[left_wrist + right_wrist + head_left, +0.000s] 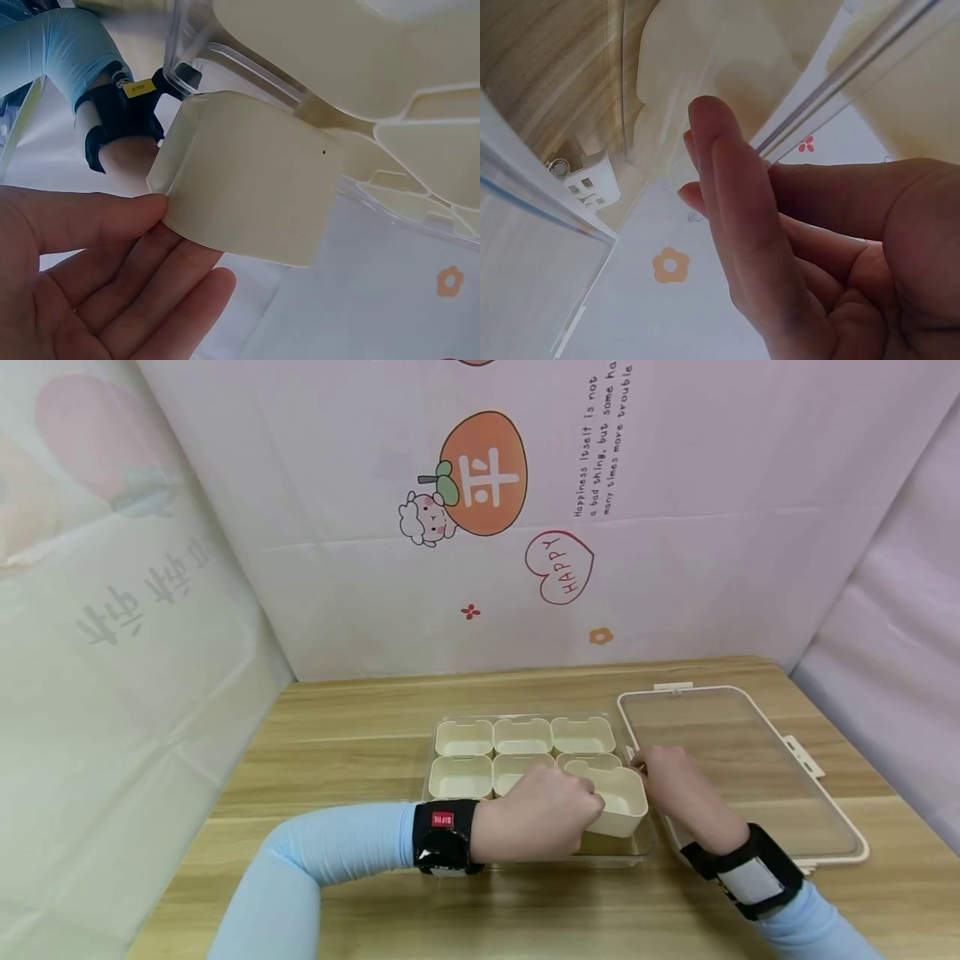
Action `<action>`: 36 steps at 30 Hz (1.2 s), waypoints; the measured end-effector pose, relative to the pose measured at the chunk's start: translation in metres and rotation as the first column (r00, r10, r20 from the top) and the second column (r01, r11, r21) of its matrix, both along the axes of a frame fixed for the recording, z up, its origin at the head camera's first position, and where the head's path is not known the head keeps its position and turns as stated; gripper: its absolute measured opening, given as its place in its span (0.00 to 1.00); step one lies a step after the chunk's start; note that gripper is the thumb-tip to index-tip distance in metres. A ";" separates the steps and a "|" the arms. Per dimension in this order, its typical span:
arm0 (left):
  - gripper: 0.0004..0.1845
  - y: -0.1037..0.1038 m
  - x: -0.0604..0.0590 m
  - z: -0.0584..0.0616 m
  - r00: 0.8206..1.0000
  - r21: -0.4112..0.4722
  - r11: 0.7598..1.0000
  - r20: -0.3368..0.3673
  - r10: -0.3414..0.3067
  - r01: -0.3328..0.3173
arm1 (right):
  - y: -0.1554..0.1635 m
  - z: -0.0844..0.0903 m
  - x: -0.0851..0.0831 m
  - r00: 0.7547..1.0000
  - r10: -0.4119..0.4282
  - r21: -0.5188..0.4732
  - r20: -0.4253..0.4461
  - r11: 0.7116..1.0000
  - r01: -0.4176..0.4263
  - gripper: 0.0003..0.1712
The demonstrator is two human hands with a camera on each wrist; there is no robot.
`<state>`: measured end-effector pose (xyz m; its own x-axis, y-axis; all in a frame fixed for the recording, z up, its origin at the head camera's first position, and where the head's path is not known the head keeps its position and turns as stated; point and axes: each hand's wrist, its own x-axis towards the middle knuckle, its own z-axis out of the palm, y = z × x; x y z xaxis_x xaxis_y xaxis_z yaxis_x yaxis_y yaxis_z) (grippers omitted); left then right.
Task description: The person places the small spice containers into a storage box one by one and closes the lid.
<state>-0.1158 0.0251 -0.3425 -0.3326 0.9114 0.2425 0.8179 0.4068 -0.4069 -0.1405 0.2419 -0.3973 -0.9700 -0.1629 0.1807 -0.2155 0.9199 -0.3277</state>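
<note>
- My left hand (536,814) pinches the cream cup (615,797) by its near wall, thumb against the side and my other fingers (112,300) loosely curved beneath it.
- The cup sits tilted and lifted at the near right corner of the clear tray (437,739), above its slot, not seated level with the others.
- Five other cream cups (463,737) stand in the tray in two rows, touching each other.
- My right hand (675,785) rests at the tray's right edge, just beside the lifted cup, fingers straight and close together; whether it touches the cup or only the tray's rim, I cannot tell.
- The tray lies near the middle of the table (360,727), towards the front edge.
- The clear lid (738,760) with its cream rim lies flat on the table, just to the right of the tray.
</note>
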 end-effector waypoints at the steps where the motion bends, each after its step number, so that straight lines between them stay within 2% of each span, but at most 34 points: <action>1: 0.06 0.000 0.001 0.000 1.000 -0.004 1.000 0.010 -0.004 0.004 | 0.000 0.000 0.000 1.000 0.002 -0.004 -0.004 1.000 -0.002 0.13; 7: 0.06 0.002 0.006 -0.001 0.998 -0.021 1.000 0.061 -0.017 0.018 | 0.001 -0.001 0.000 1.000 0.017 -0.023 -0.022 1.000 -0.017 0.11; 14: 0.09 0.004 0.011 -0.001 0.994 -0.088 0.996 0.111 -0.008 0.018 | 0.002 -0.001 -0.001 0.999 0.010 -0.021 -0.046 1.000 -0.011 0.12; 22: 0.11 0.010 0.015 -0.004 0.989 -0.123 0.992 0.147 -0.007 0.025 | 0.003 -0.001 0.000 1.000 0.005 -0.035 -0.019 0.999 -0.006 0.10; 31: 0.11 0.014 0.013 -0.011 0.985 -0.141 0.989 0.174 -0.008 0.033 | 0.003 -0.001 0.000 1.000 0.008 -0.033 -0.002 0.999 -0.008 0.09; 36: 0.10 0.015 0.010 -0.015 0.982 -0.154 0.986 0.188 -0.028 0.058 | 0.003 -0.002 -0.001 1.000 0.012 -0.030 -0.010 0.999 -0.013 0.10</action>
<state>-0.1059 0.0403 -0.3577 -0.3179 0.9476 0.0318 0.9003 0.3122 -0.3034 -0.1414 0.2449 -0.3991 -0.9659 -0.1693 0.1957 -0.2305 0.9068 -0.3530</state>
